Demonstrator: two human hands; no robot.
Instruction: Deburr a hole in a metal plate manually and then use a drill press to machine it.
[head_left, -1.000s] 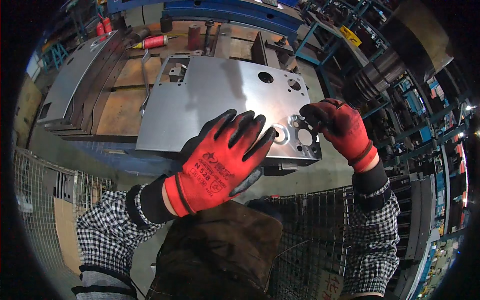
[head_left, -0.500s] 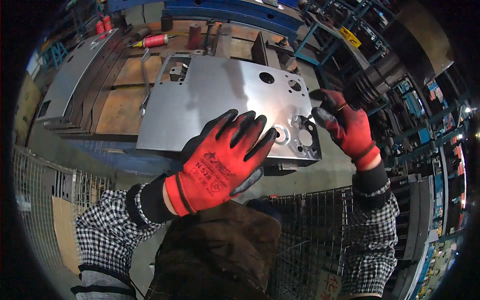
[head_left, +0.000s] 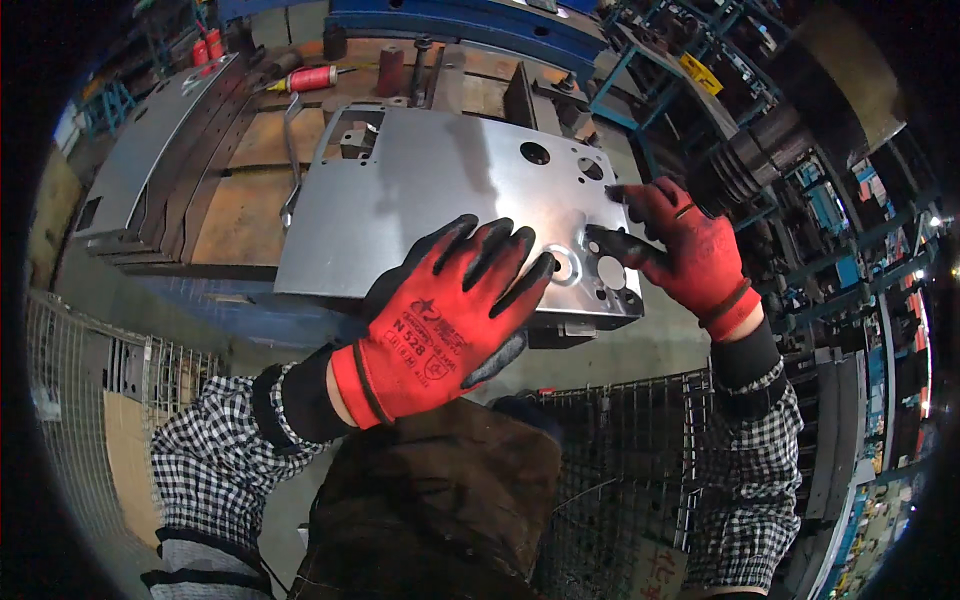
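A silvery sheet-metal panel [head_left: 430, 190] with bent edges, round holes and a square cutout lies in front of me. My left hand [head_left: 440, 330], in a red glove with black fingertips, rests on its near edge with the fingers stretched out. Beside the fingertips is a raised ring [head_left: 565, 266] around a small hole. At the panel's right end, my gloved right hand [head_left: 695, 250] has thumb and forefinger apart, both reaching over the perforated corner. Nothing shows between them. Its other fingers are partly hidden.
Stacked bent metal panels [head_left: 165, 150] stand at left, beside a metal rod [head_left: 292, 150]. A red bottle [head_left: 308, 79] lies behind. A large dark cylindrical machine part [head_left: 750, 165] hangs near my right hand. Wire cages [head_left: 625, 430] flank me below.
My right hand has moved left and inward over the panel's corner, with thumb and forefinger spread farther onto the metal. My left hand stays in place.
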